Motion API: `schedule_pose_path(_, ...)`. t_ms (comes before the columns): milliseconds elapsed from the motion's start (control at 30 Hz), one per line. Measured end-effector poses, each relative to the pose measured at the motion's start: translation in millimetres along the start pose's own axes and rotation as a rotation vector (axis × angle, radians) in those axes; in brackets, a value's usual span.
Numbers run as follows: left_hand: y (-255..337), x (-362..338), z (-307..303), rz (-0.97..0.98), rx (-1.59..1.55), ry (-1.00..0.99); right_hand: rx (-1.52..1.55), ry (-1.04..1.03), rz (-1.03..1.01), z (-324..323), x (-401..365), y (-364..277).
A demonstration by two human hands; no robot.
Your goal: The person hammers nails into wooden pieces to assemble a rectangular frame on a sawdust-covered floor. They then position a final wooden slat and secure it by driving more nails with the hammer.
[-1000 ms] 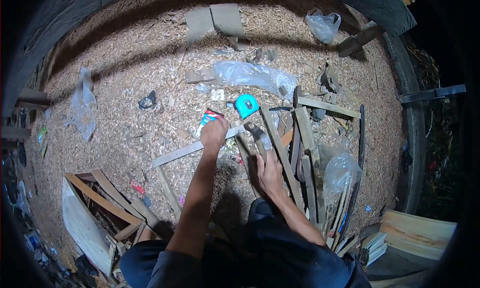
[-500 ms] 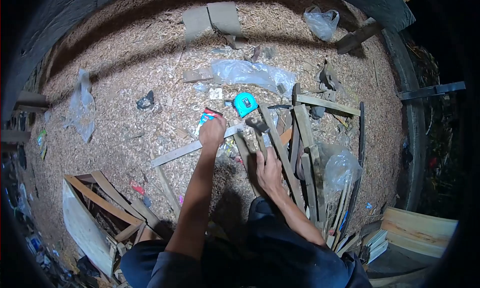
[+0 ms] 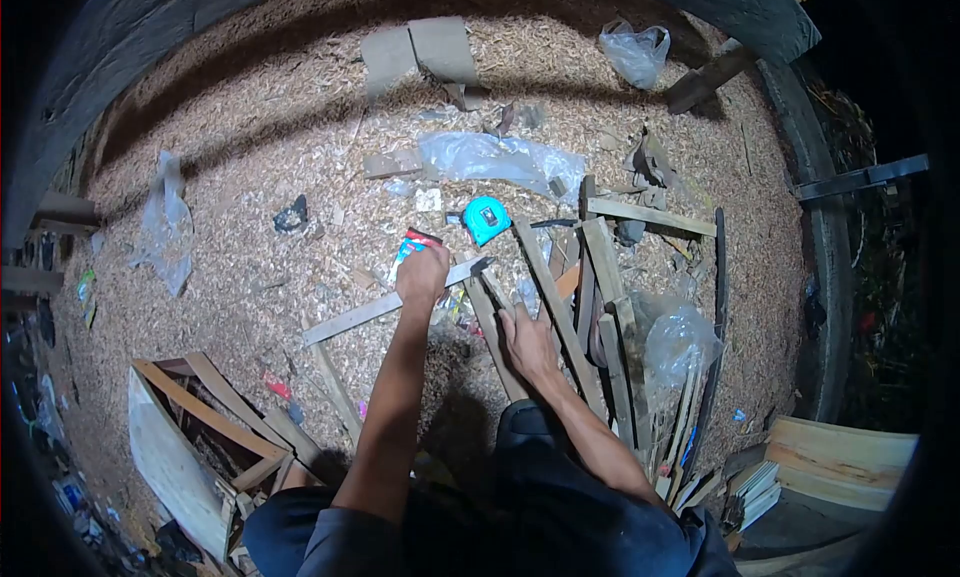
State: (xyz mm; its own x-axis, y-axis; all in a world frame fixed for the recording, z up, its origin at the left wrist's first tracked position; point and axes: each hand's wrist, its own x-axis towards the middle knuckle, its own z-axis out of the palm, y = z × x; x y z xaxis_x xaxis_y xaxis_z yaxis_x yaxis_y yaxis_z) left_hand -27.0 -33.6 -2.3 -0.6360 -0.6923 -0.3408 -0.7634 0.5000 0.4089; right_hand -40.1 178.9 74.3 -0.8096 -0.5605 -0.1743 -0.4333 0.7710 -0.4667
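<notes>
My left hand [image 3: 422, 275] is closed on a pale wooden strip [image 3: 362, 318] that runs slantwise from lower left to upper right. Just beyond those fingers lies a red and blue packet [image 3: 412, 245]. In my right hand [image 3: 531, 345] is a hammer [image 3: 483, 265], its head at the strip's right end, where the strip crosses a longer wooden slat [image 3: 493, 322]. The fingers wrap round the handle. A turquoise tape measure [image 3: 487, 220] rests on the shavings a little above the hammer head.
Several wooden slats [image 3: 612, 267] lie to the right, with a clear plastic bag [image 3: 682, 345] beside them. At lower left stands a wooden frame [image 3: 205, 402]. A plastic sheet [image 3: 500, 157] and cardboard [image 3: 420, 57] lie farther off on the shavings-covered ground [image 3: 240, 227].
The hammer head has swung down and left onto the strip's right end. My left hand keeps its hold on the strip, and the whole view has shifted slightly.
</notes>
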Motion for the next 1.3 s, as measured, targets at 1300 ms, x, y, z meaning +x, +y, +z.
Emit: schedule_pose_path(1300, -9.7, -23.3, -3.0, 0.908, -0.346, 0.171, 0.287, 0.183, -0.054, -16.6, -16.1, -19.7)
